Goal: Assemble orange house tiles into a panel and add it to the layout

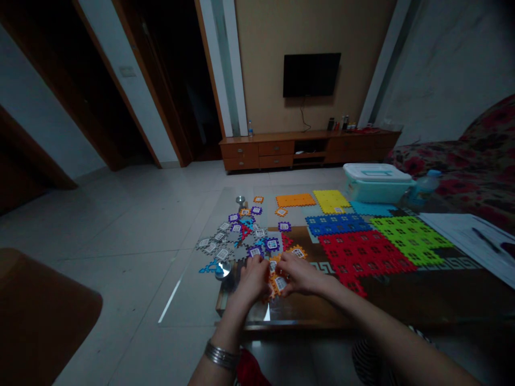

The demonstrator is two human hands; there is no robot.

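Note:
My left hand (251, 280) and my right hand (300, 274) meet over the near edge of a glass table (193, 300). Both have their fingers pinched on small orange window tiles (277, 283) held between them. Just beyond my fingers lies a scatter of small grey, purple, blue and orange window tiles (241, 236). To the right lie assembled flat panels: a red panel (362, 253), a blue panel (336, 222), a green panel (410, 236), a yellow panel (330, 200) and an orange panel (295, 200).
A pale teal lidded box (376, 182) and a plastic bottle (424, 185) stand at the table's far right. Papers with a pen (475, 238) lie at the right edge. A floral sofa (475, 155), a TV cabinet (306, 149) and a brown seat (40, 316) surround the table.

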